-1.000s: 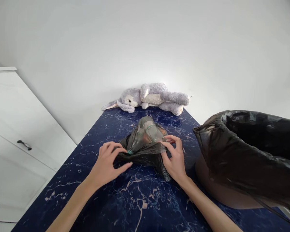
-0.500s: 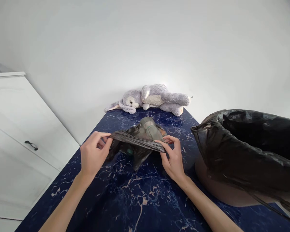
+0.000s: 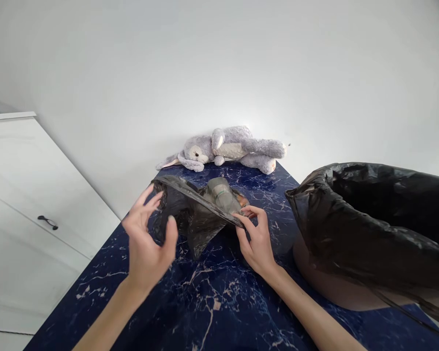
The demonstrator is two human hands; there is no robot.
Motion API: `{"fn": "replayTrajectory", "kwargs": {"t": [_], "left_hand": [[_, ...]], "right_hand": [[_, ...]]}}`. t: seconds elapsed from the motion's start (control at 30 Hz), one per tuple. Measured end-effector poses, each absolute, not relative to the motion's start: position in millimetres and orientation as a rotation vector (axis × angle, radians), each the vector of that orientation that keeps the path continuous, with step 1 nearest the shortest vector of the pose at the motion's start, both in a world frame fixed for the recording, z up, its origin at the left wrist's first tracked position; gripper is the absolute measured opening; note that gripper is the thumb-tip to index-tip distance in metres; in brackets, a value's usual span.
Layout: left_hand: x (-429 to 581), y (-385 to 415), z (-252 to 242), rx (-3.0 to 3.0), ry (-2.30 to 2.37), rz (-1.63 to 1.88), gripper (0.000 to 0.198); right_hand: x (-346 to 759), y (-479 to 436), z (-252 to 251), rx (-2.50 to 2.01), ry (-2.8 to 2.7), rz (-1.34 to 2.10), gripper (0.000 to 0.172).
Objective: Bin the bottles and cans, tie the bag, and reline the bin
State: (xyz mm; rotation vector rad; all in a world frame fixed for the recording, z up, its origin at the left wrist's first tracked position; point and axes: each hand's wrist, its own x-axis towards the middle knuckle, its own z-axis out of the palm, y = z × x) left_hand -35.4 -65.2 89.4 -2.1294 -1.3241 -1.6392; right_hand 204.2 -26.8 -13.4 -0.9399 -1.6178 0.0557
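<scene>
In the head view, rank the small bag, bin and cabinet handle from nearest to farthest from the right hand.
1. Small bag: nearest, its edge pinched in the right hand's fingers.
2. Bin: just to the right.
3. Cabinet handle: farthest, across the table at far left.

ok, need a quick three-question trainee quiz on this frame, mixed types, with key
1. In the head view, the lined bin stands on which side of the small black bag? A) left B) right C) behind it
2. True or false: the plush rabbit lies at the far end of the blue tabletop.
3. Which grip has its thumb spread apart from its fingers?

Key:
1. B
2. True
3. The left grip; the right grip pinches the bag's rim.
</scene>
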Motion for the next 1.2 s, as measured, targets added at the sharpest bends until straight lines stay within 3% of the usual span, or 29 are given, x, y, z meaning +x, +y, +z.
{"fn": "replayTrajectory", "kwargs": {"t": [0.1, 0.23, 0.33, 0.47, 0.63, 0.8, 1.2], "left_hand": [[-37, -75, 56, -2.175, -1.168, -1.115, 0.032], [-44, -72, 32, -2.28, -1.368, -0.759, 0.043], [-48, -62, 32, -2.201, -1.495, -0.694, 0.045], [-55, -60, 35, -2.381, -1.552, -0.644, 0.031], [-60, -69, 29, -2.571, -1.648, -0.655, 0.035], [-61, -66, 21, -2.386, -1.696, -0.719, 0.029], [-50, -49, 12, -2.369, -1.763, -0.795, 0.047]], "right_hand": [[204, -26, -14, -0.943, -1.617, 0.063, 0.029], [204, -26, -17, -0.937, -1.611, 0.079, 0.028], [204, -26, -18, -0.934, -1.612, 0.09, 0.028], [205, -26, -17, -0.947, -1.614, 0.101, 0.026], [206, -26, -16, -0.965, -1.621, 0.116, 0.028], [204, -28, -18, -0.967, -1.617, 0.14, 0.026], [203, -27, -19, -0.971, -1.622, 0.155, 0.025]]}}
